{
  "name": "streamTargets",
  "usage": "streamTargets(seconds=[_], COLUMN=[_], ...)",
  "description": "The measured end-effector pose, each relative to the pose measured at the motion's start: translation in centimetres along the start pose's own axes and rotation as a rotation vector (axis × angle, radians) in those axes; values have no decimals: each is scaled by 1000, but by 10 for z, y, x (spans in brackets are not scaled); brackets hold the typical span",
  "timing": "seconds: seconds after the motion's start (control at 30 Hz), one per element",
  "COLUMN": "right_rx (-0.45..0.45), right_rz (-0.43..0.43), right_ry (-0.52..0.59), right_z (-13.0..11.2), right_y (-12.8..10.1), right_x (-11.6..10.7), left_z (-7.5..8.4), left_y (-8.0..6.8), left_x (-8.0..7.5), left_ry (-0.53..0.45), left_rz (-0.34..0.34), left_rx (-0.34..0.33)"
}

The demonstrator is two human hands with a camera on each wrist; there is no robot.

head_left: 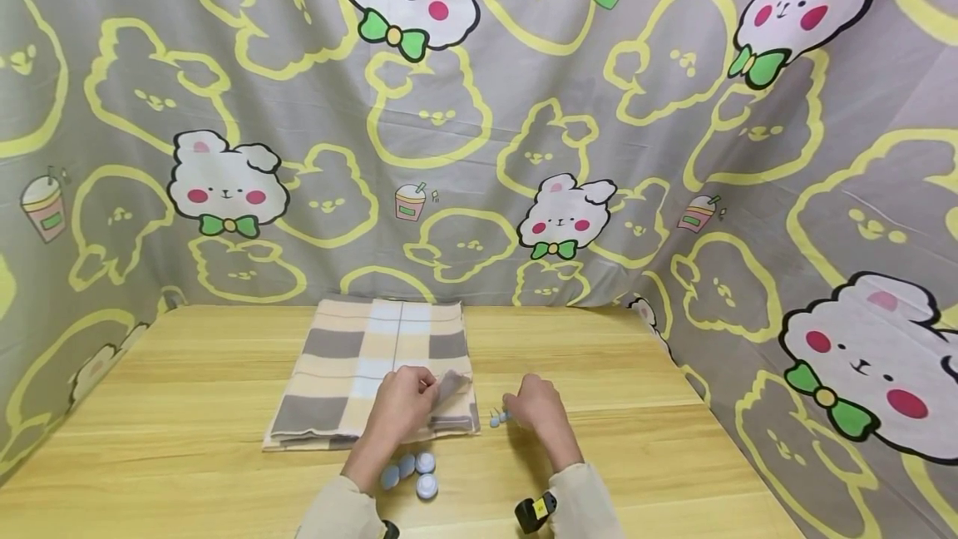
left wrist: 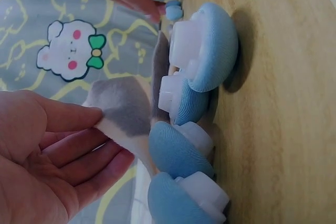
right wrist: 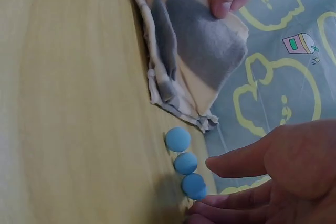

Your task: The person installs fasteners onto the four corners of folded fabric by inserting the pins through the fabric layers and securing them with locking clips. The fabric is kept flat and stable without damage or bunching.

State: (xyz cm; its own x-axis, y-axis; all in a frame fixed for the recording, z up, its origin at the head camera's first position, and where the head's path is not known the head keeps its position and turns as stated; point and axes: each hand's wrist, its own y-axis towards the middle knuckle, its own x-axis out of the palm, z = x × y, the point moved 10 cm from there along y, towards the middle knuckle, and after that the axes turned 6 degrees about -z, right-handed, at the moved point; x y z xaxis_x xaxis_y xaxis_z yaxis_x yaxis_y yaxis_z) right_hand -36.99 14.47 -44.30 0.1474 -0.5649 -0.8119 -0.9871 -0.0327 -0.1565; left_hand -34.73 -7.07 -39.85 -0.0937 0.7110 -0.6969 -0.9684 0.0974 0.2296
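Checked fleece blanket [head_left: 374,368] corner pinched by left hand [head_left: 400,402], no legible writing

No readable text, labels, brands or numbers in any view. Backdrop cloth [head_left: 674,148] carries printed cartoon figures only, no lettering. Small yellow mark on black wrist device [head_left: 535,511], too small to read.

Both arms enter from the bottom edge of the head view in long, pale beige sleeves [head_left: 340,510] that end at the wrists. The left hand [head_left: 400,406] and right hand [head_left: 535,410] are bare. A small black device [head_left: 535,512] with a yellow mark sits strapped at the right wrist.
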Motion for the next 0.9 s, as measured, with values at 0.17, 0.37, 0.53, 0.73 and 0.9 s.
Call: streamTargets(seconds=[0.17,0.37,0.53,0.73,0.9], right_rx=[1,-34,-38,-48,-95], right_rz=[6,16,24,62,112], right_ry=[-6,-8,-11,-1,53], right_z=[2,-1,-1,-5,-13], right_y=[2,3,1,1,1], right_x=[4,6,5,0,-7], left_z=[1,-1,-2,-2,-2], left_y=[0,0,0,0,0], left_x=[-2,1,3,2,2], left_ry=[4,-8,-13,-3,-11], left_rz=[6,-6,-12,-5,-2], left_rx=[3,-6,-21,-10,-7])
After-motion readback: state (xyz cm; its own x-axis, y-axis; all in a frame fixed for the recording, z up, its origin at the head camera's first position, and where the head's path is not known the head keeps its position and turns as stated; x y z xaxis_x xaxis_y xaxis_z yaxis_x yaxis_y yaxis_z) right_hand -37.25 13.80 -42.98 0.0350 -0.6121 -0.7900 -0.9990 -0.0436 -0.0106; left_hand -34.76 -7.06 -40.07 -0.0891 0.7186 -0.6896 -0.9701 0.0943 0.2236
